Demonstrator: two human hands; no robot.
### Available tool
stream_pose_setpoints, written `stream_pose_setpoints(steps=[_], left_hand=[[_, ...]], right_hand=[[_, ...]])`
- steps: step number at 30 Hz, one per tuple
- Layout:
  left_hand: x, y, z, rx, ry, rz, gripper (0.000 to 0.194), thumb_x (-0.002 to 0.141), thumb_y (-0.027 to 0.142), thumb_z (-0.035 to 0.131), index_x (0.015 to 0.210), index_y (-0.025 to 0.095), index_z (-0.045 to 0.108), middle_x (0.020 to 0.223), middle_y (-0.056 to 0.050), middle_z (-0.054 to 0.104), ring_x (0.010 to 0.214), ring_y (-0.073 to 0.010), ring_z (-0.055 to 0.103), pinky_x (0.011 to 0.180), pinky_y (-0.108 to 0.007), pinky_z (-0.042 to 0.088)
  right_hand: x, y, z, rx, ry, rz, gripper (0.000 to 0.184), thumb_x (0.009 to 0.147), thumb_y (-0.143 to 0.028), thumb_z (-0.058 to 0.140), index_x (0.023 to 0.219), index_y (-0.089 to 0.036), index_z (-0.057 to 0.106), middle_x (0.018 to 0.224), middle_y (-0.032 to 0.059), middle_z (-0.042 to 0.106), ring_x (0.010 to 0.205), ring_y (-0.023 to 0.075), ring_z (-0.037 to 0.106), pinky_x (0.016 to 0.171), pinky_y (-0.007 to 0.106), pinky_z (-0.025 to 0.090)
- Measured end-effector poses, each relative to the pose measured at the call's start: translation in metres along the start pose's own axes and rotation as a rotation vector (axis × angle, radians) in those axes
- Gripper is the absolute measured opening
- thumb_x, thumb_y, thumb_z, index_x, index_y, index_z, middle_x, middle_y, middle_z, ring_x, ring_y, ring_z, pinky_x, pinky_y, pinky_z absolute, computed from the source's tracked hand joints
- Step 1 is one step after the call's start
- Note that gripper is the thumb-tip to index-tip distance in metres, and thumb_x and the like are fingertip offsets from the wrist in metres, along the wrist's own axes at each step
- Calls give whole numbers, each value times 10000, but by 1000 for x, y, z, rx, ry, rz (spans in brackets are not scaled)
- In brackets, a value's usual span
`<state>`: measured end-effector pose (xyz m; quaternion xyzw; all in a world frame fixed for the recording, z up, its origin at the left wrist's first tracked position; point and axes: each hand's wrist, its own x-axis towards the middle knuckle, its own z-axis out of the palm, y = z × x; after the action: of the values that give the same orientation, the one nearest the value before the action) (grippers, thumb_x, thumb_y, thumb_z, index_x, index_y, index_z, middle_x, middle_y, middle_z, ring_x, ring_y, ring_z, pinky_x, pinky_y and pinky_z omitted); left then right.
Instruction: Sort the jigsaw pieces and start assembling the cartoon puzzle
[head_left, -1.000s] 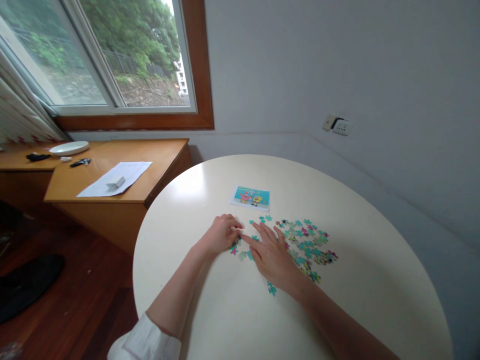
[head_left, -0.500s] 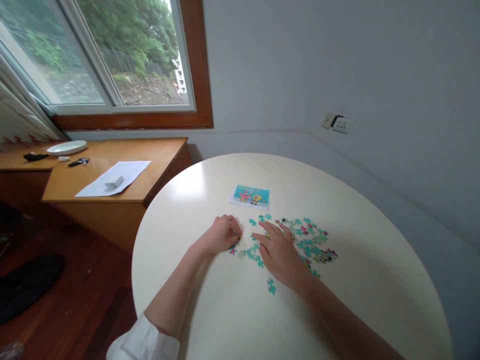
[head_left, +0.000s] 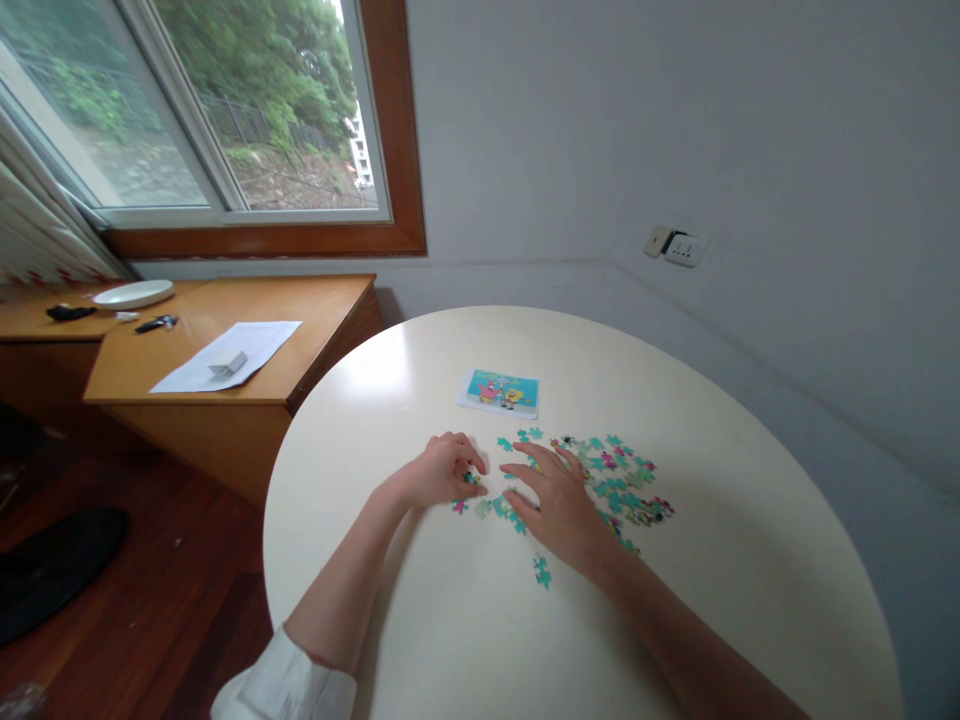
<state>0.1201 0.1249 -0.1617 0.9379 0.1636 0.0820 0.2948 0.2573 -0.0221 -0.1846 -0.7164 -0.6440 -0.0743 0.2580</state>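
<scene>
I see a wood surface (head_left: 330, 310) by the window (head_left: 262, 110): plate (head_left: 135, 293) toward the back, paper (head_left: 264, 345) with small white box (head_left: 228, 364) on it. Curtain (head_left: 37, 210) left of window, socket (head_left: 685, 249) on wall (head_left: 562, 120), black disc (head_left: 67, 560) on floor (head_left: 187, 560).

On our table (head_left: 465, 640) we have most jigsaw pieces (head_left: 616, 492) right of our right hand (head_left: 556, 510); others lie between it and our left hand (head_left: 442, 472). One cluster (head_left: 542, 573) lies nearer us, apart. Behind both hands lies the picture card (head_left: 499, 392). Left of our table stands a desk (head_left: 330, 305), bearing a sheet of paper (head_left: 264, 343), a block (head_left: 228, 364) on that sheet, and a plate (head_left: 135, 294) farther left. Behind the desk is a window (head_left: 277, 120).
</scene>
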Motion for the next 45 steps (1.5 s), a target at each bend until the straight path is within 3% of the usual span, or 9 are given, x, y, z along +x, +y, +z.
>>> stream_pose_setpoints(steps=[5,15,18,23,29,37,45], left_hand=[[1,-4,0,-19,-37,-5,177,659,276,693,824,210,691,769,-10,597,738,-139,554,761,-248,422],[3,-5,-1,-26,-65,-16,117,652,266,671,727,178,678,640,22,567,607,-101,494,639,-212,396],[3,-4,-1,-30,-69,5,64,662,229,644,659,168,665,605,23,556,588,-96,492,636,-212,390],[2,-4,-1,-83,-70,-17,40,641,157,617,628,156,656,626,19,567,573,-84,494,585,-193,385],[1,-3,-1,-89,-76,-27,37,635,162,604,603,154,622,533,42,509,549,-83,473,609,-198,398],[1,-6,2,-89,-53,-16,153,648,226,634,535,156,558,552,37,523,554,-84,469,594,-204,375],[1,-2,0,-72,-57,-33,184,667,244,618,531,158,529,534,39,508,541,-89,454,580,-214,362]], right_hand=[[-1,-6,-3,22,-51,-57,321,750,-347,646,1054,-245,618,1220,102,551,1171,251,464,1006,498,258],[-1,7,8,-53,15,21,221,818,-284,559,1012,-221,647,1168,108,582,1147,245,487,1010,485,271],[0,2,2,10,-34,-67,224,825,-234,548,1023,-256,650,1204,94,563,1169,234,469,1008,486,270],[-3,-9,-11,108,-238,-291,273,834,-179,527,1023,-329,653,1280,32,517,1227,203,416,1038,469,242],[-2,0,-8,43,-240,-183,299,882,-194,445,1093,-299,629,1258,63,548,1212,211,440,1020,481,260],[-2,9,-2,-50,-221,-87,345,919,-213,350,1191,-248,560,1294,91,517,1231,209,415,1026,483,236],[0,25,-7,-120,-225,-77,486,825,-294,531,1301,-240,452,1387,111,402,1288,251,333,1039,500,220]])
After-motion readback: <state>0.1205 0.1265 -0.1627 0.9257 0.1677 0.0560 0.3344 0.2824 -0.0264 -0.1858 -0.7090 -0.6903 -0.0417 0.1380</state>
